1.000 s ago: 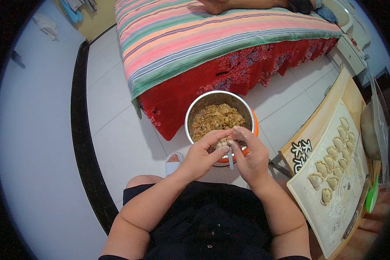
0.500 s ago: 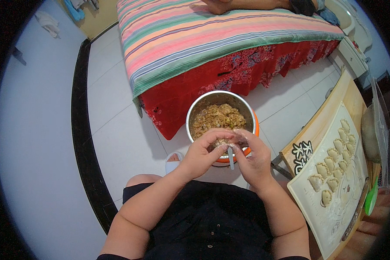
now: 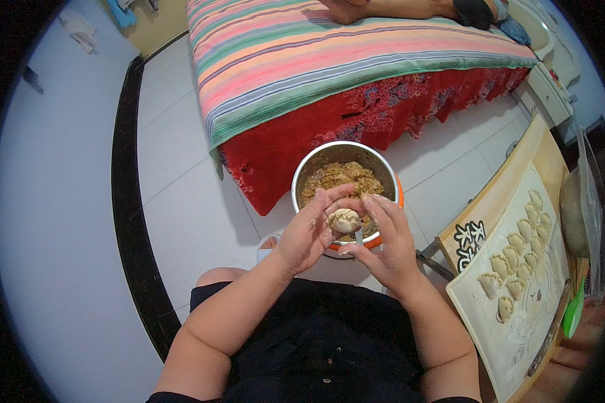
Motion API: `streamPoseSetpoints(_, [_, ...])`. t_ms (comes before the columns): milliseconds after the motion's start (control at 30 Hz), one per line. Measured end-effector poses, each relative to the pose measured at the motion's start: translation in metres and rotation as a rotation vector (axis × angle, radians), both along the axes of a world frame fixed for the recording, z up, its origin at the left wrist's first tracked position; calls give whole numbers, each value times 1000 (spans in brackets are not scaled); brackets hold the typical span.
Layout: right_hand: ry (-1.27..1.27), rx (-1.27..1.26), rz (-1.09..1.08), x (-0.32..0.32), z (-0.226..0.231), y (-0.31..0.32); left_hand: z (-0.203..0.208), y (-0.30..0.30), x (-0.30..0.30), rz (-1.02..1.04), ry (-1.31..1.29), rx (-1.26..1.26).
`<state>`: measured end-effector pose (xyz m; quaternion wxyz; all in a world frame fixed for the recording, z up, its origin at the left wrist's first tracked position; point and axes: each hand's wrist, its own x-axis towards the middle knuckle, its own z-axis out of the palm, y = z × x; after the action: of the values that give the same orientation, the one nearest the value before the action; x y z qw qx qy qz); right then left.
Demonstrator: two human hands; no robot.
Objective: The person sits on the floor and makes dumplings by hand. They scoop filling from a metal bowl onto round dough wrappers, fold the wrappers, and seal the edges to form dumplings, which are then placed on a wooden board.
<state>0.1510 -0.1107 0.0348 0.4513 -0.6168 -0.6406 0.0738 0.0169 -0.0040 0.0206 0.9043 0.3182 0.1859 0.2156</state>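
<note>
A pleated dumpling (image 3: 344, 220) rests in the curled fingers of my left hand (image 3: 309, 232), above the near side of a metal pot (image 3: 297, 173). Just right of it is my right hand (image 3: 388, 243), open, with thumb and fingers apart and flour on the fingertips. Brown minced filling (image 3: 346, 178) lies in the pot. A pale handle (image 3: 359, 236) shows at the near rim between my hands; its other end is hidden.
To the right, a low wooden table (image 3: 497, 191) bears a white floured board (image 3: 474, 302) with several dumplings (image 3: 511, 254). A green-handled utensil (image 3: 574, 312) lies beside the board. Beyond the pot stands a striped bed (image 3: 356, 47) with a person's legs (image 3: 396, 9) on it.
My hands have parted from around the dumpling, so its pleated edge now shows. The right hand has opened away from it, while the left still holds it.
</note>
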Motion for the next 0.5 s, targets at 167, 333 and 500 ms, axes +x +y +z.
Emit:
streamPoseSetpoints(167, [27,-121,-13,-2,4,-6,7,-9,-1,-4,75,101])
streamPoseSetpoints(333, [-10,-163,-33,-8,10,-17,10,-25,-1,-39,106,163])
streamPoseSetpoints(500, [-34,-180,-36,-9,8,-21,7,-29,-3,-71,135,247])
